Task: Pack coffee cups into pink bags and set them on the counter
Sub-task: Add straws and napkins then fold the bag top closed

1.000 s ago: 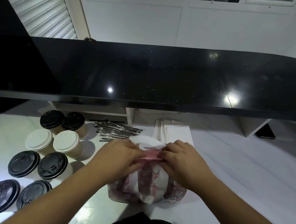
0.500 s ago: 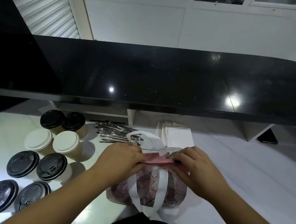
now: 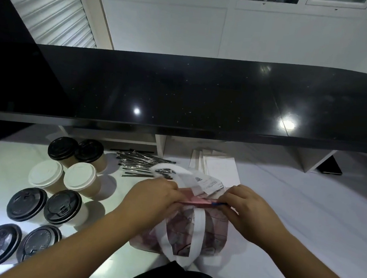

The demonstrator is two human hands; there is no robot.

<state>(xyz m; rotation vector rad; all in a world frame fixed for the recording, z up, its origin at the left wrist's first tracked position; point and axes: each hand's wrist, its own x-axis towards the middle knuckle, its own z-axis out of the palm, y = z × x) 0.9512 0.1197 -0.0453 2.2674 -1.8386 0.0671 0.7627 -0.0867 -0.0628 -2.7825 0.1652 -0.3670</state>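
You pinch the pink bag [image 3: 191, 231] top closed with left hand [image 3: 151, 201] and right hand [image 3: 248, 209] (8 cups wait); next, lift it onto the counter [image 3: 207, 95].

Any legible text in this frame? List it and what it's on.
None legible.
Receipt at the bag top: printed lines, too blurred to read.
Bag: pink pattern, no words made out.
Cup lids: embossed marks, too small to read.
Paper stack: faint marks, unreadable.
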